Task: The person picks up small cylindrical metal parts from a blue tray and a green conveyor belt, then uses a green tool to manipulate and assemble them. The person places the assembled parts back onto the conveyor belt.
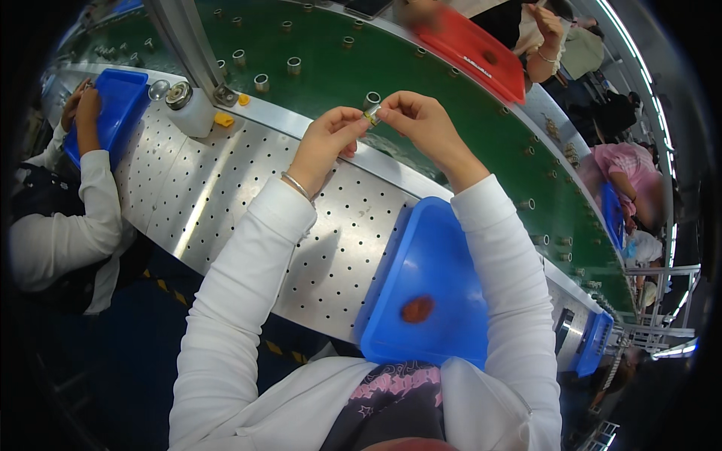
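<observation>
One green belt [328,84] backs two hands [323,144] [427,126] pinching seemingly one small part [371,116].

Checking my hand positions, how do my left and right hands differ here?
The left hand has a silvery bracelet at its wrist; the right hand shows none. The right hand sits slightly higher in the picture than the left hand. Both hold the same small shiny piece.

We are pinching a small part [371,116], shiny and silvery with a yellowish tint, between the fingertips of our left hand [325,141] and right hand [427,125]; it is slanting up toward the right, our grip partly covering its ends.
</observation>
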Motion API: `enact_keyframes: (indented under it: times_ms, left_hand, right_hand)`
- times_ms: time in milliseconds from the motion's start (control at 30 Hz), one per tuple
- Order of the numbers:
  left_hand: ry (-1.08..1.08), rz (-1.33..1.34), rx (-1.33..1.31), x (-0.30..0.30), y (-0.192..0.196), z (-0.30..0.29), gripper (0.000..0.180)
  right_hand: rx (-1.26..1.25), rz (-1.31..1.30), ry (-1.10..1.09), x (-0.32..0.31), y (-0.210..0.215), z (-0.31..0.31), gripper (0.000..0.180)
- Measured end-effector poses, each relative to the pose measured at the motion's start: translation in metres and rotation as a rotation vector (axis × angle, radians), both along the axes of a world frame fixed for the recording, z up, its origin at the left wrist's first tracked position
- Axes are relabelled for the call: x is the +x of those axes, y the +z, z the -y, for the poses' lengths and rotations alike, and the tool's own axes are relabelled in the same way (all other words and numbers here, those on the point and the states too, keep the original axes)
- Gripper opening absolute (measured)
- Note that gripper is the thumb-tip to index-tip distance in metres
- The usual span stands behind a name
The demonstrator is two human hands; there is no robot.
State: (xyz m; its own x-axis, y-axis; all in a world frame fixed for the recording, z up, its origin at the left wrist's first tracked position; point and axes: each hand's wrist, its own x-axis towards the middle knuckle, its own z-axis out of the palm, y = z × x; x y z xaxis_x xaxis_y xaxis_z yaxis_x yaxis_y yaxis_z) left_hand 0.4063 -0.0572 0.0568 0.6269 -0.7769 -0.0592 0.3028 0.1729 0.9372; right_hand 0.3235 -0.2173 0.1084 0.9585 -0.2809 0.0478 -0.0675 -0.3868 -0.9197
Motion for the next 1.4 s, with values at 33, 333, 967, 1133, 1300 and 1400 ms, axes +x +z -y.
enact_keyframes:
  times_ms: [33, 333, 967, 1133, 1300, 1400]
  left_hand:
    - [0.003, -0.002, -0.008, 0.001, -0.001, 0.000, 0.025]
    - [-0.028, -0.227, -0.091, 0.005, -0.003, -0.001, 0.019]
    - [-0.055, -0.274, -0.104, 0.004, 0.001, -0.003, 0.026]
    - [-0.118, -0.322, -0.147, 0.007, -0.002, -0.006, 0.025]
    - [-0.122, -0.343, -0.146, 0.005, -0.001, -0.004, 0.027]
    - [-0.126, -0.339, -0.150, 0.006, -0.002, -0.004, 0.028]
  right_hand:
    - [-0.002, 0.009, -0.001, 0.001, -0.002, 0.000, 0.016]
    - [0.003, 0.073, -0.015, 0.006, -0.012, -0.005, 0.015]
    - [0.083, 0.055, -0.109, 0.012, -0.001, -0.016, 0.012]
    - [0.113, 0.027, -0.111, 0.011, 0.000, -0.015, 0.017]
    - [0.188, 0.055, -0.096, 0.009, -0.002, -0.012, 0.018]
    - [0.194, 0.081, -0.083, 0.008, -0.004, -0.012, 0.019]
